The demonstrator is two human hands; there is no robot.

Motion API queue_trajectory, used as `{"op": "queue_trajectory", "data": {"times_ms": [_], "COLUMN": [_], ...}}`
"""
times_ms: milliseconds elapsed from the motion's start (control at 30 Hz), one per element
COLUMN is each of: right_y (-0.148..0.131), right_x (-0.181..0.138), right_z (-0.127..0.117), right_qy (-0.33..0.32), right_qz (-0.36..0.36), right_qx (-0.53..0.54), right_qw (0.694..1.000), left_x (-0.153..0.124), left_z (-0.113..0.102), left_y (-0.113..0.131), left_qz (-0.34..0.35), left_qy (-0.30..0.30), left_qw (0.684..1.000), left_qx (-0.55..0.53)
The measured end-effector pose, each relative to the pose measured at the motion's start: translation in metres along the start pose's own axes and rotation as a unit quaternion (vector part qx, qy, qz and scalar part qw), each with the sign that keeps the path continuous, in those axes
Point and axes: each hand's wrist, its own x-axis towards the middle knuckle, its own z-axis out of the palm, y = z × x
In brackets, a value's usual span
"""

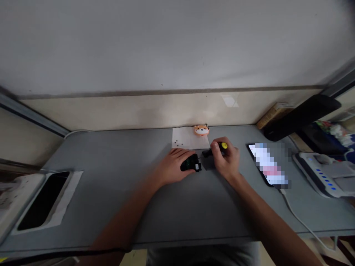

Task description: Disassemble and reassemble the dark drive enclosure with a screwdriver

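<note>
My left hand (174, 166) is closed around a small black device with a green circuit board (190, 163), keeping it on the grey table. My right hand (226, 159) grips a screwdriver with a black handle and a yellow end (224, 145). Its shaft points left at the device's right edge; whether the tip touches it I cannot tell. Just behind the device lies a white paper sheet (186, 135) with several tiny dark pieces, perhaps screws, (177, 143) on its left part. An orange animal-faced case (201, 130) sits on the sheet's back right.
To the right a lit phone (267, 164) lies with a white cable (298, 218) plugged in. Beyond it are a white-grey power strip (324, 173) and a black cylinder (302, 116). A dark-screened phone (44, 199) lies at the left. The wall (155, 111) closes off the table's back.
</note>
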Motion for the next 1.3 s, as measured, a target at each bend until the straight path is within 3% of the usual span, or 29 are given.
{"op": "queue_trajectory", "data": {"times_ms": [533,867,1133,1300], "right_y": [-0.004,-0.017,-0.007,0.0], "right_x": [0.0,0.02,0.017,0.015], "right_z": [0.006,0.019,0.02,0.016], "right_qy": [-0.035,-0.193,-0.067,-0.056], "right_qz": [-0.009,-0.11,-0.129,-0.147], "right_qx": [-0.001,-0.004,-0.019,-0.027], "right_qw": [0.999,0.975,0.989,0.987], "left_x": [0.003,0.003,0.003,0.002], "left_z": [-0.001,0.003,0.0,-0.001], "left_y": [0.002,-0.001,0.001,0.002], "left_qz": [-0.01,-0.017,-0.028,-0.027], "left_qy": [0.003,0.0,-0.011,-0.014], "left_qw": [1.0,1.0,1.0,1.0], "left_qx": [-0.002,-0.004,0.006,0.009]}}
